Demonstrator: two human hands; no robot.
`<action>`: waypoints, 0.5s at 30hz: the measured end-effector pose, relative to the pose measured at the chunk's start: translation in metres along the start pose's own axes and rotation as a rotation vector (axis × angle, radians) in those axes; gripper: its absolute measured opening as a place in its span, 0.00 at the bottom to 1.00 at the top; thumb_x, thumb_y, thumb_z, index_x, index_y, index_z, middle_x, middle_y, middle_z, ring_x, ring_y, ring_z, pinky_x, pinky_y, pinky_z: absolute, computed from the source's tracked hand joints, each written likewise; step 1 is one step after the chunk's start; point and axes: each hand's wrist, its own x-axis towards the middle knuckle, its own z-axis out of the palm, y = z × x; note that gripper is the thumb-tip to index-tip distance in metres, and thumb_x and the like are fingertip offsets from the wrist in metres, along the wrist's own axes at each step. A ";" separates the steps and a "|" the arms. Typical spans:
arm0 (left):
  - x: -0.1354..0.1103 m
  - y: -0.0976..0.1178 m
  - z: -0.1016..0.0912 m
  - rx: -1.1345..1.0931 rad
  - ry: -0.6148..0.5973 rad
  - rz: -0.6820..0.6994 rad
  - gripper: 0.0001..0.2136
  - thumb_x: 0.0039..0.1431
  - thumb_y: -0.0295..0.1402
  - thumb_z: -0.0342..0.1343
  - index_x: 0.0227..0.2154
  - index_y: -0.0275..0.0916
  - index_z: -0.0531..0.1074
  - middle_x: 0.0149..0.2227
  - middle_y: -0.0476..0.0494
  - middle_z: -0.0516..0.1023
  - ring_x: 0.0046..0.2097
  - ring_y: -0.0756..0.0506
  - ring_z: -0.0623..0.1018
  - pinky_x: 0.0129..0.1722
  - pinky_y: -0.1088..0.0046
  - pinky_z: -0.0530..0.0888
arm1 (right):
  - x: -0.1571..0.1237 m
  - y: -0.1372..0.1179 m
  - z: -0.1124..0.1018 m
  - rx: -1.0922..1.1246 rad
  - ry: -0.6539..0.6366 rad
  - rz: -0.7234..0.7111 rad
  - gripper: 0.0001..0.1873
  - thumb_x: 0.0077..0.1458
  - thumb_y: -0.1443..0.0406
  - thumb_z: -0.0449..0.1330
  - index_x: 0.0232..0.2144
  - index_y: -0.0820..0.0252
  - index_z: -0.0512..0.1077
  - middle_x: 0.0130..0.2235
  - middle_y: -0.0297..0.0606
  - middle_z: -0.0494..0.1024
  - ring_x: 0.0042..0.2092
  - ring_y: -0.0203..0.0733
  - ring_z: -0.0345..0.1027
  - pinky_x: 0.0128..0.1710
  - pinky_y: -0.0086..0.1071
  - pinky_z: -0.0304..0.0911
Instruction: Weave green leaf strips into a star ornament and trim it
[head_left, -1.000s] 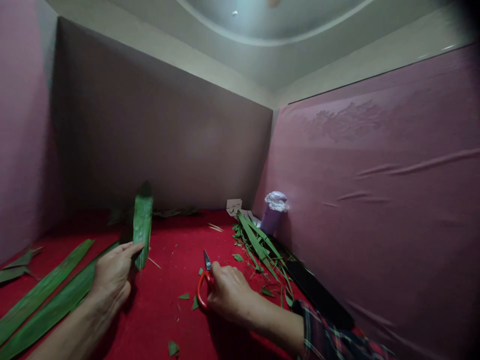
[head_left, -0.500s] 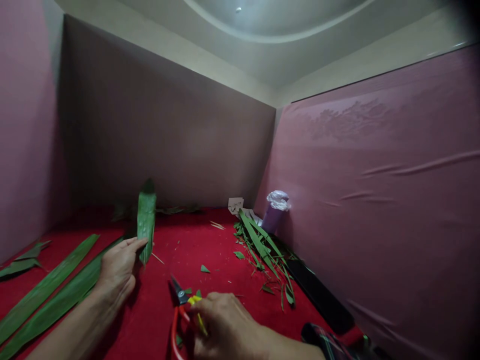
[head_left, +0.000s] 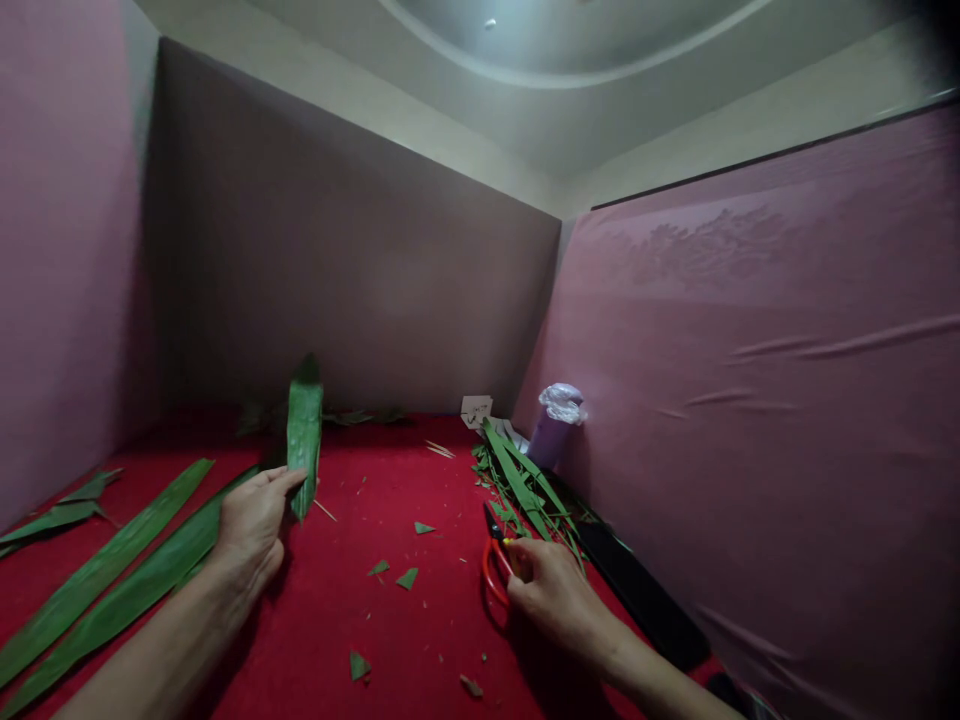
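My left hand [head_left: 255, 520] pinches the lower end of a broad green leaf [head_left: 304, 430], which stands upright with its tip pointing up. My right hand [head_left: 551, 585] grips a pair of scissors [head_left: 495, 565] with red and yellow handles and dark blades; the blades point away from me. The scissors are just left of a heap of green leaf strips [head_left: 521, 485]. Two long leaves [head_left: 112, 565] lie flat beside my left forearm, the nearer one partly hidden by it. Small triangular leaf scraps [head_left: 407, 579] are scattered on the red cloth between my hands.
Red cloth [head_left: 420, 620] covers the surface. At the back right stand a purple cylinder [head_left: 551, 440] topped with crumpled clear plastic and a white card [head_left: 476, 410]. A long black object [head_left: 641, 590] lies along the right wall. Thin sticks [head_left: 440, 449] and more leaves [head_left: 352, 418] lie towards the back.
My right hand has carried the scissors to the right and away from me, close to the leaf heap, uncovering scraps on the cloth. My left hand still holds the leaf upright.
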 end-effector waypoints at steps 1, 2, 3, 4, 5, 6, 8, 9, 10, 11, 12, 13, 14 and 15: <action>0.000 0.000 0.000 -0.003 -0.001 0.000 0.05 0.35 0.20 0.58 0.19 0.34 0.70 0.14 0.55 0.71 0.18 0.53 0.69 0.19 0.79 0.65 | -0.004 -0.005 0.000 0.028 -0.014 -0.031 0.09 0.45 0.74 0.50 0.23 0.61 0.68 0.21 0.32 0.69 0.23 0.33 0.56 0.23 0.27 0.42; 0.000 -0.001 0.000 -0.004 -0.001 -0.001 0.05 0.35 0.20 0.58 0.18 0.34 0.70 0.14 0.54 0.71 0.18 0.53 0.69 0.18 0.79 0.66 | -0.007 -0.012 0.001 0.065 -0.034 -0.075 0.09 0.46 0.74 0.49 0.23 0.61 0.69 0.22 0.31 0.69 0.23 0.32 0.56 0.23 0.27 0.43; 0.000 -0.001 0.000 -0.006 -0.004 0.001 0.05 0.35 0.20 0.58 0.18 0.35 0.70 0.14 0.54 0.71 0.18 0.53 0.69 0.18 0.79 0.66 | -0.011 -0.020 0.003 0.108 -0.053 -0.126 0.09 0.46 0.73 0.49 0.24 0.60 0.69 0.22 0.31 0.69 0.24 0.32 0.57 0.23 0.26 0.44; 0.000 -0.001 0.000 -0.006 -0.007 0.002 0.05 0.35 0.20 0.58 0.18 0.35 0.70 0.14 0.53 0.71 0.18 0.53 0.69 0.18 0.79 0.66 | -0.015 -0.030 0.005 0.145 -0.068 -0.179 0.09 0.47 0.73 0.50 0.25 0.60 0.69 0.23 0.30 0.69 0.24 0.32 0.57 0.23 0.25 0.45; 0.000 -0.002 -0.001 -0.008 -0.012 0.005 0.05 0.35 0.21 0.58 0.17 0.35 0.70 0.14 0.53 0.71 0.18 0.53 0.69 0.17 0.79 0.65 | -0.018 -0.040 0.007 0.170 -0.079 -0.232 0.08 0.46 0.72 0.51 0.25 0.60 0.69 0.24 0.30 0.69 0.25 0.32 0.57 0.24 0.25 0.46; 0.000 -0.002 -0.001 -0.011 -0.019 0.009 0.05 0.35 0.21 0.58 0.17 0.36 0.71 0.14 0.53 0.71 0.18 0.53 0.69 0.17 0.79 0.65 | -0.021 -0.049 0.010 0.186 -0.090 -0.281 0.06 0.45 0.72 0.52 0.25 0.60 0.69 0.24 0.30 0.69 0.25 0.32 0.57 0.25 0.24 0.47; 0.000 -0.003 -0.002 -0.015 -0.033 0.017 0.05 0.34 0.21 0.59 0.17 0.36 0.71 0.14 0.52 0.71 0.17 0.53 0.68 0.16 0.79 0.65 | -0.024 -0.064 0.017 0.198 -0.131 -0.362 0.05 0.44 0.72 0.54 0.24 0.60 0.68 0.24 0.30 0.68 0.25 0.31 0.57 0.25 0.23 0.48; 0.000 -0.004 -0.002 -0.016 -0.038 0.023 0.05 0.34 0.21 0.59 0.17 0.36 0.71 0.14 0.53 0.71 0.17 0.53 0.68 0.16 0.79 0.65 | -0.024 -0.069 0.019 0.197 -0.158 -0.392 0.04 0.43 0.71 0.54 0.24 0.60 0.68 0.24 0.29 0.67 0.24 0.30 0.56 0.24 0.23 0.48; 0.000 -0.004 -0.003 -0.014 -0.041 0.028 0.05 0.34 0.22 0.59 0.17 0.36 0.71 0.15 0.53 0.71 0.17 0.53 0.68 0.16 0.79 0.65 | -0.025 -0.072 0.021 0.192 -0.183 -0.410 0.04 0.43 0.71 0.54 0.24 0.60 0.68 0.24 0.29 0.67 0.24 0.30 0.56 0.23 0.23 0.48; 0.000 -0.005 -0.003 -0.013 -0.046 0.032 0.05 0.33 0.22 0.59 0.17 0.36 0.71 0.15 0.53 0.72 0.17 0.53 0.69 0.16 0.79 0.65 | -0.025 -0.072 0.023 0.187 -0.206 -0.416 0.04 0.43 0.71 0.54 0.23 0.60 0.68 0.24 0.29 0.66 0.24 0.30 0.56 0.23 0.23 0.48; 0.000 -0.005 -0.004 -0.012 -0.048 0.035 0.04 0.33 0.23 0.59 0.17 0.36 0.71 0.15 0.53 0.71 0.18 0.53 0.69 0.16 0.79 0.65 | -0.024 -0.071 0.023 0.185 -0.224 -0.412 0.04 0.43 0.72 0.54 0.22 0.60 0.68 0.23 0.30 0.66 0.24 0.30 0.56 0.23 0.23 0.48; 0.000 -0.006 -0.004 -0.012 -0.052 0.038 0.04 0.33 0.23 0.59 0.17 0.36 0.71 0.15 0.53 0.71 0.18 0.53 0.69 0.17 0.79 0.65 | -0.024 -0.067 0.022 0.189 -0.232 -0.393 0.05 0.43 0.72 0.54 0.22 0.60 0.69 0.23 0.30 0.67 0.24 0.30 0.57 0.24 0.23 0.48; 0.000 -0.006 -0.004 -0.014 -0.057 0.039 0.04 0.33 0.24 0.59 0.17 0.36 0.71 0.15 0.53 0.71 0.18 0.53 0.69 0.17 0.79 0.65 | -0.024 -0.061 0.021 0.199 -0.230 -0.358 0.05 0.43 0.72 0.54 0.22 0.61 0.69 0.23 0.30 0.67 0.25 0.31 0.58 0.24 0.23 0.49; 0.001 -0.006 -0.004 -0.015 -0.059 0.039 0.04 0.33 0.25 0.59 0.17 0.36 0.71 0.14 0.53 0.71 0.17 0.53 0.69 0.17 0.79 0.65 | -0.023 -0.053 0.018 0.216 -0.214 -0.305 0.06 0.45 0.72 0.53 0.23 0.61 0.70 0.24 0.31 0.68 0.25 0.32 0.59 0.25 0.23 0.50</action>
